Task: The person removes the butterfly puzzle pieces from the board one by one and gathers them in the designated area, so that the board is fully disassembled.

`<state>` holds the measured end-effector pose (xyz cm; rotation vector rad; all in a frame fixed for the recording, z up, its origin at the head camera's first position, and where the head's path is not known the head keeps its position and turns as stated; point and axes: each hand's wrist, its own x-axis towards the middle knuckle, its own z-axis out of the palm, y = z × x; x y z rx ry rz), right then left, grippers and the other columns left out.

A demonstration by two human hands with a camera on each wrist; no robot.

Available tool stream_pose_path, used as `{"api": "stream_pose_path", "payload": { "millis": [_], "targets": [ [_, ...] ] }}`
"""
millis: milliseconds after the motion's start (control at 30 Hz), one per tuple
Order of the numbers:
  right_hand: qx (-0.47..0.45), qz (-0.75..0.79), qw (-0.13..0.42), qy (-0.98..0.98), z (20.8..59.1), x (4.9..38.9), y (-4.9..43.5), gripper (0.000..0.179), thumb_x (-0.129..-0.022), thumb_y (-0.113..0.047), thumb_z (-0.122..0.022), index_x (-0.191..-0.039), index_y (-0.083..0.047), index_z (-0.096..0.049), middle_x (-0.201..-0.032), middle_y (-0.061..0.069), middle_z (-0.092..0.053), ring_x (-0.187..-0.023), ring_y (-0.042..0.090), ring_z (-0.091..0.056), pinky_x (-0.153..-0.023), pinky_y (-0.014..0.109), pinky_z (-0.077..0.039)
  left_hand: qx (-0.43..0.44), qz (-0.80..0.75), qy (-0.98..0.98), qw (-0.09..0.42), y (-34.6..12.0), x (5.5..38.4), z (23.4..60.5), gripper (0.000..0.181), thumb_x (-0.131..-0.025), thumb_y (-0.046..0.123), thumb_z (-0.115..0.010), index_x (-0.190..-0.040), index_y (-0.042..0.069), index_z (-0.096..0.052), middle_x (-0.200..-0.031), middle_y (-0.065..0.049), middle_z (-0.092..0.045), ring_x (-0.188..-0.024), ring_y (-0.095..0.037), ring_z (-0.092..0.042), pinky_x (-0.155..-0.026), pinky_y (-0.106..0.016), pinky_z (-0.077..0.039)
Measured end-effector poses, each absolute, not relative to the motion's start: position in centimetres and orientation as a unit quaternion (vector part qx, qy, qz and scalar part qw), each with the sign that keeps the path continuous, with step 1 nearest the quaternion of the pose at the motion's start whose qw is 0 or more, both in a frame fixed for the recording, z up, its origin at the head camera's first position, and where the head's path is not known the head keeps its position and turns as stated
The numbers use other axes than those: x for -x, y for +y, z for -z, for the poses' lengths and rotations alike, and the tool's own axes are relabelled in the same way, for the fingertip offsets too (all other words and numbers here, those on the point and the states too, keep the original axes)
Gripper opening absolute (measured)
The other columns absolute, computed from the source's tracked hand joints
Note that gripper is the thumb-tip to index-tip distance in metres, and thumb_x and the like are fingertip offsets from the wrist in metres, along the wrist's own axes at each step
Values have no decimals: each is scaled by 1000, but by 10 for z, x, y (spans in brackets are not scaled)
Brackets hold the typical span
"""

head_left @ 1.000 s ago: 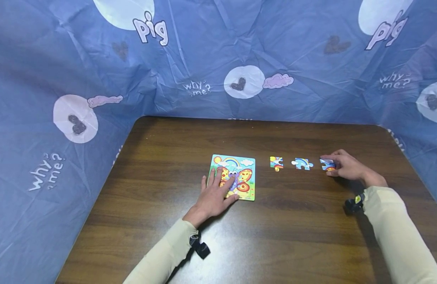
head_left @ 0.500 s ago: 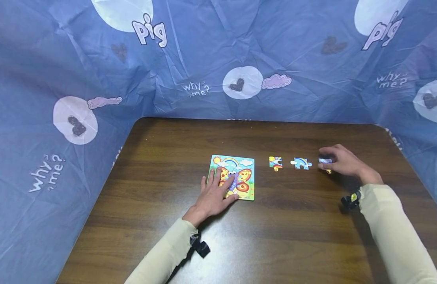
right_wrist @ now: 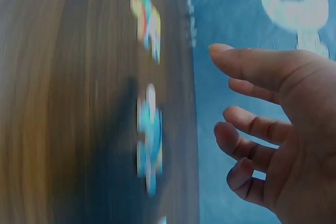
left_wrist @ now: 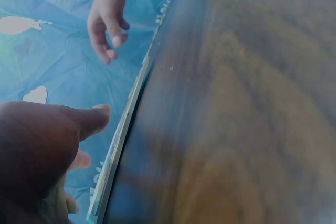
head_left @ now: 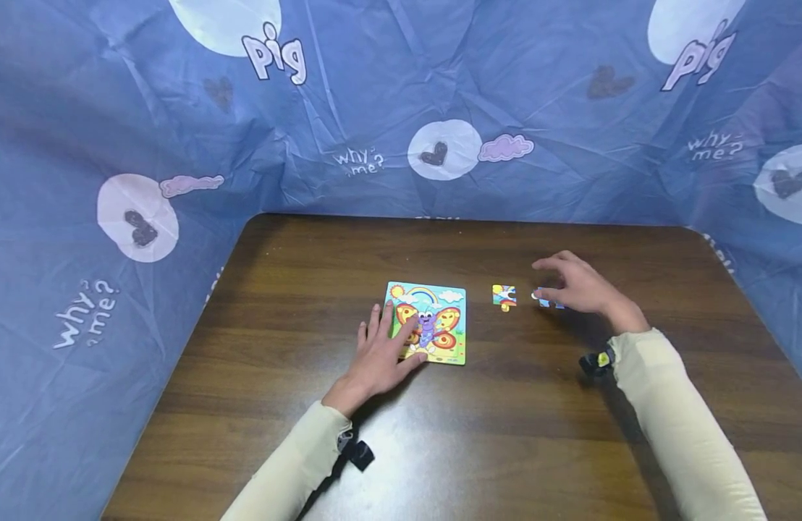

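Observation:
A square butterfly picture puzzle [head_left: 448, 304] lies flat on the table. My left hand [head_left: 375, 360], fingers spread, rests at its lower left with index finger and thumb over the picture. To the right lies a loose jigsaw piece [head_left: 504, 294] with a yellow sun. My right hand [head_left: 580, 286] hovers over the blue jigsaw piece [head_left: 543, 300], partly hiding it. The right wrist view shows its fingers loosely bent, apart from the blue piece [right_wrist: 150, 140], holding nothing. Only a sliver of a third piece [right_wrist: 163, 220] shows at the bottom of that view.
The brown wooden table [head_left: 505, 434] has a raised-looking back edge against a blue printed cloth [head_left: 349, 94]. Black wrist cameras hang under both sleeves, the left camera [head_left: 360, 454] low over the tabletop.
My right hand has left the rightmost piece and moved left over the blue piece. My left hand has shifted slightly left, uncovering more of the butterfly.

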<state>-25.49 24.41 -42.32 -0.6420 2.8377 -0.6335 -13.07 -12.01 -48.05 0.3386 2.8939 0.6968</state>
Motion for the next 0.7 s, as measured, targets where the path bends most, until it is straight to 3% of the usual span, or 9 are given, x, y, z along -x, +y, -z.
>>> {"api": "stream_pose_path", "payload": {
  "millis": [200, 467, 700],
  "targets": [
    [246, 230, 71, 939, 426, 253, 199, 52, -90, -21, -74, -136, -4, -58, -129, 20, -55, -86, 23, -61, -77, 38, -49, -113, -240, 961, 80, -123, 127, 479, 71, -96, 53, -57, -158, 28, -32, -169, -22, -4, -156, -46, -1, -123, -67, -8],
    [273, 242, 74, 928, 434, 246, 136, 51, -90, -24, -75, -136, -8, -60, -125, 14, -59, -82, 17, -58, -71, 34, -49, -110, -241, 960, 89, -125, 123, 481, 71, -96, 54, -56, -157, 27, -33, -169, -21, -2, -157, -44, 1, -124, -66, -7],
    [300, 245, 88, 918, 439, 241, 91, 51, -90, -26, -73, -136, -8, -61, -129, 14, -60, -111, 30, -63, -94, 49, -52, -126, -231, 962, 76, -128, 119, 482, 69, -97, 53, -57, -156, 25, -36, -168, -25, -6, -155, -49, -3, -122, -68, -11]
  ]
}}
